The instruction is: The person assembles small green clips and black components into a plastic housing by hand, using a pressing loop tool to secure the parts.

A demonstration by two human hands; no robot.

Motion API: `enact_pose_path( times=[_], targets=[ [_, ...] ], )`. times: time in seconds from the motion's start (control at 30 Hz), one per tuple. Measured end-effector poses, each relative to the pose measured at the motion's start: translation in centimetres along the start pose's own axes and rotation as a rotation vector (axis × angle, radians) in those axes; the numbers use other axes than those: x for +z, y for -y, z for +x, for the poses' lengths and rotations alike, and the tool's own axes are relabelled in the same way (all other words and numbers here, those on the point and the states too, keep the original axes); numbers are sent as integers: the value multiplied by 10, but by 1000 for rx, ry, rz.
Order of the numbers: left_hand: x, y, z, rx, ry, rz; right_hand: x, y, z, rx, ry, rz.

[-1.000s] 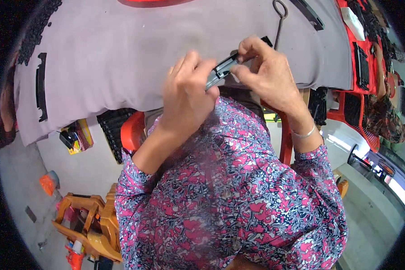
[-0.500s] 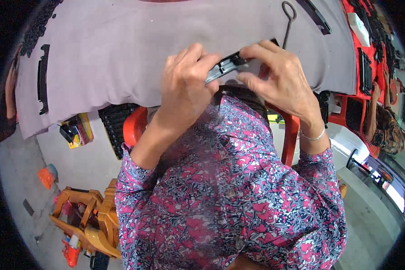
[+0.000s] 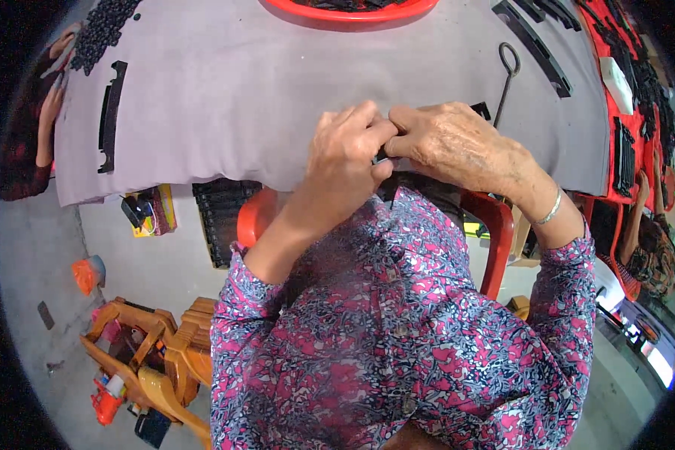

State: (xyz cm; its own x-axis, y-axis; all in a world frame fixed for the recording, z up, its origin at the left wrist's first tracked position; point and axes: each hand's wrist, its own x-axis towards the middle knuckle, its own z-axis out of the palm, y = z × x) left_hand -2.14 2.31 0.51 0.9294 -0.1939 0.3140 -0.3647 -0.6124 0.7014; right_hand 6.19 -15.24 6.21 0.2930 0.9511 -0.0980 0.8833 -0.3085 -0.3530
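A small dark part is being held over the near edge of the table, in front of the person's body, and most of it is being hidden by fingers. It is being gripped from the left by the left hand, whose fingers are being kept bent around it. From the right it is being pinched by the right hand, with thumb and forefinger being closed on it; the other right fingertips are being hidden, so their state cannot be told. A bracelet is being worn on the right wrist. Just beyond the right hand, a black piece is being partly covered from view, near a looped metal rod. The table is being covered by a pale lilac cloth. On it, a notched black strip is being seen at the left, a heap of black beads at the far left, a red basin at the far side and a long black bar at the far right. Farther right, a white box is being supported by a red surface.
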Motion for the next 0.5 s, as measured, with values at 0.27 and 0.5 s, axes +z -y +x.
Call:
enact_pose_path(
  times=[0.27, 0.5],
  targets=[
    [-4, 1, 6, -36, 30, 18, -2, -9, 6, -27, 10, 43],
    [1, 8, -1, 13, -61, -2, -1, -3, 2, -44, -37, 83]
  ],
)
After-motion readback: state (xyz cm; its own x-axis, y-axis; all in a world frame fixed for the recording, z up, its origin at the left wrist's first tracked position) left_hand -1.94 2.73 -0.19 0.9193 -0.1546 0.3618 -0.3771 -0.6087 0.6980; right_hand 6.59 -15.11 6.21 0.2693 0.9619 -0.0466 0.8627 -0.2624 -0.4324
